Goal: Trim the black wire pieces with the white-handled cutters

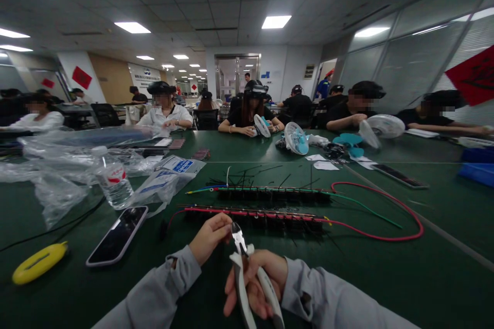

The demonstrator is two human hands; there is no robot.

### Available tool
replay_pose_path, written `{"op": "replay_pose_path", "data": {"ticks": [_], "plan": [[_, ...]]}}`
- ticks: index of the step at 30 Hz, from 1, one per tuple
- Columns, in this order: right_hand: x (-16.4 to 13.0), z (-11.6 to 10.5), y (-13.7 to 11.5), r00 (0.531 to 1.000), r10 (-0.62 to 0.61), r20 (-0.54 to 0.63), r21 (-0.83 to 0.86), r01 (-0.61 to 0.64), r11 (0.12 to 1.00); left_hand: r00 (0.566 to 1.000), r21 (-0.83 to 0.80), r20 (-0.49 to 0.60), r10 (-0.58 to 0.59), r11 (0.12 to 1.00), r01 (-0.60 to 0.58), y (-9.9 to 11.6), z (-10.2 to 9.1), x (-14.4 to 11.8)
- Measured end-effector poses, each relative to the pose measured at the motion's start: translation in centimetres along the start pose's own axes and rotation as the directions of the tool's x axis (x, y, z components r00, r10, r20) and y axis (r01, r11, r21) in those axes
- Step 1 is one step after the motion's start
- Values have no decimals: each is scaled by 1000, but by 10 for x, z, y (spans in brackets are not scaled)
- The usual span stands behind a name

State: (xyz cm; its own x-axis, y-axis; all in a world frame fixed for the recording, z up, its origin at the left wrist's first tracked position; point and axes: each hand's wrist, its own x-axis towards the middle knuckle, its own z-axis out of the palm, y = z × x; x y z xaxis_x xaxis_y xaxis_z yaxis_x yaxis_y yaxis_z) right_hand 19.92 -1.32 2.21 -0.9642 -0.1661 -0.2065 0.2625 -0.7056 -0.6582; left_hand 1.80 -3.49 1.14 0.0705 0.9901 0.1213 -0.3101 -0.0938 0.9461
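Note:
My right hand (270, 265) is wrapped round a pair of diagonal cutters (240, 288) with white-and-grey handles, its jaws pointing away from me. Just left of the jaw tips, my left hand (210, 239) has its thumb and fingers pinched together; whatever lies between them is too small to make out. Directly beyond both hands lies a long black strip with a red cable (266, 214) running along it and dark ties sticking out. Behind it, a second such strip carries a green wire (278, 189). The red cable loops round at the right.
A phone (118, 236), a yellow-handled tool (40, 263), a water bottle (116, 181) and plastic bags (165, 180) lie to the left. Across the green table (370, 288), co-workers handle white fan parts (296, 139). Another phone (399, 176) and a blue tray (476, 174) are at right.

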Motion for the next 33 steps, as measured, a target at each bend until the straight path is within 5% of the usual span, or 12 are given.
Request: {"op": "replay_pose_path", "data": {"ticks": [33], "plan": [[1,-9,3,997,40,-60,47,-38,998,1000,-14,25,5,1000,-4,7,3,-4]]}}
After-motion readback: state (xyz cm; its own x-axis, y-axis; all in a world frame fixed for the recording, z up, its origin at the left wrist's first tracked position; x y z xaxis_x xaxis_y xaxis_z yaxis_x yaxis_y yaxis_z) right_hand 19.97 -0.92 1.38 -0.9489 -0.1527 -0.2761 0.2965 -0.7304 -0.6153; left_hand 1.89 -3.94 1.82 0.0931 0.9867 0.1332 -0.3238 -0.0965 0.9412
